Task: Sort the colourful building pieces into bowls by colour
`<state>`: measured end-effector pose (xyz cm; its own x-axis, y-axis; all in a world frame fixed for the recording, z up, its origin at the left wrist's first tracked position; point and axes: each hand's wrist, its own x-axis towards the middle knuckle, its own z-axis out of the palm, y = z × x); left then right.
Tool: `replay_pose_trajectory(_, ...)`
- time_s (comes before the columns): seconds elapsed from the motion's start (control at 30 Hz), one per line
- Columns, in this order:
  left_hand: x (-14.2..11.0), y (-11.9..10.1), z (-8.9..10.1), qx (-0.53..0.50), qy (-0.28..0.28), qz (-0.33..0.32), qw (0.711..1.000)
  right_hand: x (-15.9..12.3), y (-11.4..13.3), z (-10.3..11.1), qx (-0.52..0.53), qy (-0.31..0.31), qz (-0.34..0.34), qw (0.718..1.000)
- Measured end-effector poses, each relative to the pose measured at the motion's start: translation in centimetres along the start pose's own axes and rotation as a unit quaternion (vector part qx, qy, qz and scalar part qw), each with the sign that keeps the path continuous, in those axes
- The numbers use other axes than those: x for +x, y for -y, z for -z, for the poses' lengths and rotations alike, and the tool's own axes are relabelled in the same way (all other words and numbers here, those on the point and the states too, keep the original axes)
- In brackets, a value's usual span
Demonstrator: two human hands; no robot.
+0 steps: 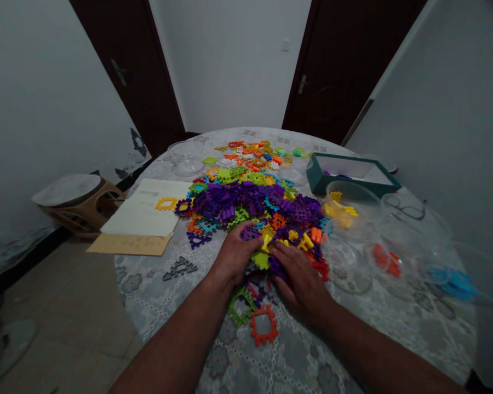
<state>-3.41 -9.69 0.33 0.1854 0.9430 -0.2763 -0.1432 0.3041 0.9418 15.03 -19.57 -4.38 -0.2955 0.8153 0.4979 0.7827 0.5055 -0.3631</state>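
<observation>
A big heap of coloured plastic interlocking pieces (250,200), mostly purple, green, orange and yellow, covers the middle of a round table (181,306) with a lace-pattern cloth. My left hand (234,254) rests on the near edge of the heap with its fingers curled over purple and yellow pieces. My right hand (299,276) lies palm down beside it, fingers bent onto the pieces. Whether either hand actually grips a piece is hidden by the fingers. A green frame piece (240,307) and an orange frame piece (263,325) lie loose just in front of my wrists.
Clear plastic bowls stand at the right: one with yellow pieces (345,205), one with red (384,260), one with blue (456,279). A teal box (351,172) sits behind them, with eyeglasses (406,208) nearby. White paper on cardboard (148,216) lies left. A stool (76,200) stands beside the table.
</observation>
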Motion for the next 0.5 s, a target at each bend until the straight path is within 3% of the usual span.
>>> replay_pose_trajectory(0.17, -0.34, 0.01, 0.03, -0.021, -0.017, 0.003, 1.0, -0.52, -0.42, -0.57, -0.031, -0.034, -0.026, 0.999)
replay_pose_trajectory(0.5, -0.6, -0.83, 0.84, -0.074, -0.042, -0.008, 0.996, -0.38, -0.44, -0.49, -0.033, -0.044, -0.042, 0.998)
